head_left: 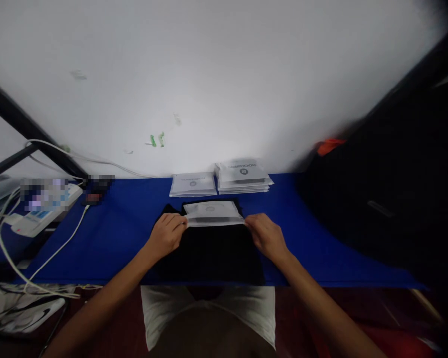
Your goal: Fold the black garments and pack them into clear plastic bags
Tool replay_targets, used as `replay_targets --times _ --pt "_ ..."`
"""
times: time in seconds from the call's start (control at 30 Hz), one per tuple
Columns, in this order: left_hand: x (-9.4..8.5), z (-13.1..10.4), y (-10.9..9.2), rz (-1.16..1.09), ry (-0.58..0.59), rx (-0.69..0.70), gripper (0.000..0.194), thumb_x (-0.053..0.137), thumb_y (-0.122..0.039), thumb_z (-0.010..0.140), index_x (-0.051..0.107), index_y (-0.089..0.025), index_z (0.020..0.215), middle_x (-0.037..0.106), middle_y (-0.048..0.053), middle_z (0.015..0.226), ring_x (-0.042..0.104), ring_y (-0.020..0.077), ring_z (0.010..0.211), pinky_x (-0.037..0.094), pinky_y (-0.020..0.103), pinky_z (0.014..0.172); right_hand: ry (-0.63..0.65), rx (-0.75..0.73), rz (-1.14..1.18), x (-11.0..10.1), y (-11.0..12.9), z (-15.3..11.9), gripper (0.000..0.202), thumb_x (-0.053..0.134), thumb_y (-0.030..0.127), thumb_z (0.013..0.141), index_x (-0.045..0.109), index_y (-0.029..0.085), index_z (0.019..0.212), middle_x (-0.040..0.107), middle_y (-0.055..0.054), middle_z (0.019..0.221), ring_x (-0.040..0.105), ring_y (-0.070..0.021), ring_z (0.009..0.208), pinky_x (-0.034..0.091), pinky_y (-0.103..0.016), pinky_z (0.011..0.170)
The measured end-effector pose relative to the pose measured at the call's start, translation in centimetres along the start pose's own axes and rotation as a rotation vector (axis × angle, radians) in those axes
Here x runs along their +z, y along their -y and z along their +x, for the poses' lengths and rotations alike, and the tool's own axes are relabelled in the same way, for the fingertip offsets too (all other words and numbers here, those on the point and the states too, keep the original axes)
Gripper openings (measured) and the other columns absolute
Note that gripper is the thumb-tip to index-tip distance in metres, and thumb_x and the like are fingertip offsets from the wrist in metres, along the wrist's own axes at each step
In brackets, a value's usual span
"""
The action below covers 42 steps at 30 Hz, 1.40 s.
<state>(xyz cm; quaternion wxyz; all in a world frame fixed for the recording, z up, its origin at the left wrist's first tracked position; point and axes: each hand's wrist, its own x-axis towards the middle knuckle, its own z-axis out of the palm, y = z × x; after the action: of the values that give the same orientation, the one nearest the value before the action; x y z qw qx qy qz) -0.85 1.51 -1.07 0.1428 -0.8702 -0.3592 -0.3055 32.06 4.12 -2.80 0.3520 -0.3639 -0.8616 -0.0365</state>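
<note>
The bag [213, 220] is lying over the black cloth [221, 258], approx. mid-table on the blue table [123, 248]; L hand [167, 232] is pinching its near L corner, R hand [268, 236] its near R, w/ the edge running straight betw. them. It's prob. light, thin & floppy, plastic a bit slick, so corners are offering the best grip; hard pulling could be creasing it. Cloth is looking soft. Beyond, a lone bag [193, 185] & a pile [243, 178] are sitting by the wall [224, 89]. Far L, a white unit [47, 215] & cable [65, 242] are lying well apart; R, a dark bulk [362, 209] is crowding that end. Nothing's visibly blocking either hand.
</note>
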Motion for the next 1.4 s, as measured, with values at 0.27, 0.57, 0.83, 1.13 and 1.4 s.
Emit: replay_targets --times 0.27,0.57,0.83,1.13,1.4 --pt "-0.2 -1.0 -0.1 -0.039 0.072 -0.095 0.007 0.054 -0.016 0.092 0.061 -0.016 0.095 0.066 0.011 0.103 0.062 0.023 0.096 0.052 0.036 0.079 0.057 0.03 0.043 -0.3 0.1 -0.1 0.02 0.045 0.011 0.094 0.06 0.021 0.101 0.068 -0.006 0.091 0.062 -0.0197 0.084 0.053 -0.03 0.071" --pt "2.2 2.2 -1.8 -0.121 0.155 0.019 0.012 0.053 -0.021 0.095 0.064 -0.018 0.093 0.068 0.008 0.1 0.063 0.0223 0.096 0.052 0.037 0.081 0.196 -0.051 0.081 -0.5 0.8 -0.5 0.017 0.045 0.013 0.094 0.06 0.018 0.099 0.067 -0.008 0.09 0.061 -0.0199 0.084 0.054 -0.032 0.073" --pt "1.8 3.2 -1.6 -0.185 -0.032 -0.176 0.012 0.05 -0.02 0.096 0.061 -0.018 0.09 0.069 0.007 0.089 0.064 0.0199 0.085 0.052 0.035 0.079 -0.022 -0.226 0.08 0.0 6.7 0.7 0.023 0.047 0.009 0.089 0.062 0.014 0.106 0.068 -0.011 0.09 0.062 -0.0218 0.086 0.055 -0.036 0.075" --pt "1.8 3.3 -2.4 -0.16 -0.1 -0.19 0.013 0.05 -0.021 0.096 0.062 -0.019 0.091 0.07 0.006 0.089 0.066 0.019 0.085 0.055 0.034 0.08 0.207 -0.082 -0.043 4.0 11.2 3.4 0.039 0.043 0.004 0.089 0.055 0.008 0.126 0.064 -0.02 0.119 0.06 -0.0278 0.111 0.053 -0.043 0.094" --pt "2.3 3.5 -2.7 -0.245 -0.048 -0.1 0.015 0.048 -0.016 0.096 0.063 -0.019 0.098 0.071 0.009 0.107 0.066 0.0214 0.106 0.055 0.04 0.093 0.522 0.111 -0.274 6.2 9.6 5.0 0.033 0.047 0.01 0.091 0.06 0.01 0.121 0.07 -0.019 0.105 0.068 -0.0272 0.096 0.054 -0.036 0.083"
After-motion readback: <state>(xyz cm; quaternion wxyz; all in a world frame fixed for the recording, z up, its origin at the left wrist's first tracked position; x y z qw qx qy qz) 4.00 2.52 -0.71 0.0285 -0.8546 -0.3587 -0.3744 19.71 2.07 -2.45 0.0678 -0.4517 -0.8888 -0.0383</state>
